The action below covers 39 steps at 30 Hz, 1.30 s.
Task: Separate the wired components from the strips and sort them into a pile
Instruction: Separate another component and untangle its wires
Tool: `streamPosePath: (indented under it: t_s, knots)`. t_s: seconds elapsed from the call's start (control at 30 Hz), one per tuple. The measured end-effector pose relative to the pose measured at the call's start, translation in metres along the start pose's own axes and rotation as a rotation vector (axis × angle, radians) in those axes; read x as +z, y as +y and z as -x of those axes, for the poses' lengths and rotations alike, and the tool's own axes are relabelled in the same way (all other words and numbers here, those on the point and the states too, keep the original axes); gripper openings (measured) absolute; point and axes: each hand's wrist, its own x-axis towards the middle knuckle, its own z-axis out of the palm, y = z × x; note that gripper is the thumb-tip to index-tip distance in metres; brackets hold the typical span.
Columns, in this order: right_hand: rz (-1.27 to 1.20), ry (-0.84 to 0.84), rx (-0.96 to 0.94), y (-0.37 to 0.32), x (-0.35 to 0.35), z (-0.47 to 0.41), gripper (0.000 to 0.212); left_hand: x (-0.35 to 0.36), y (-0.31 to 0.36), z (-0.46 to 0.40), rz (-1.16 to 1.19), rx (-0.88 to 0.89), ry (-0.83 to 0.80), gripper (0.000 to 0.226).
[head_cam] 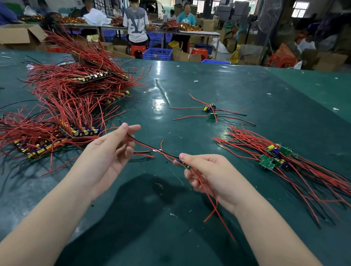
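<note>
Right hand [207,173] is pinching one separated component [183,164] by its little green board, red leads dangling below the palm. Left hand [114,149] has the far end of its black wire [148,146] nipped between thumb and fingertip, other fingers loose. The sorted pile [277,157] sits off to the right, the uncut strips [76,95] heaped on the left. Biggest risk, I reckon: those trailing leads snag the pile (tangly stuff) and drag boards across the table [216,83].

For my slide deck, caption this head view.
Right hand grips a wired component; left hand pinches its black wire.
</note>
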Motion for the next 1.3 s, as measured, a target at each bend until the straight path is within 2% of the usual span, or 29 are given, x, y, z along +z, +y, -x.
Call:
streamPosePath:
  t_s: [0.17, 0.3, 0.4, 0.57, 0.7, 0.9, 1.3]
  knots:
    - [-0.05, -0.031, 0.027, -0.002, -0.002, 0.001, 0.021, 0.0, 0.004, -0.002, 0.228, -0.036, 0.067, 0.018]
    - [-0.063, -0.053, 0.049, -0.002, -0.002, 0.001, 0.021, -0.001, 0.006, -0.002, 0.315, -0.052, 0.04, 0.011]
    - [-0.071, -0.043, 0.056, -0.002, -0.003, 0.0, 0.02, -0.002, 0.006, 0.0, 0.239, 0.0, 0.0, 0.013]
    - [-0.047, -0.011, 0.059, -0.001, -0.005, -0.001, 0.022, -0.003, 0.004, 0.004, -0.056, 0.173, -0.101, 0.019]
    - [-0.033, 0.023, 0.053, -0.001, -0.007, -0.002, 0.02, -0.006, 0.003, 0.005, -0.249, 0.276, -0.099, 0.015]
    - [-0.041, 0.035, 0.042, -0.003, -0.011, -0.003, 0.02, -0.004, 0.004, 0.006, -0.149, 0.254, -0.074, 0.012]
    - [-0.01, 0.064, 0.028, -0.006, -0.019, -0.003, 0.015, -0.008, 0.009, 0.006, -0.179, 0.243, -0.037, 0.017]
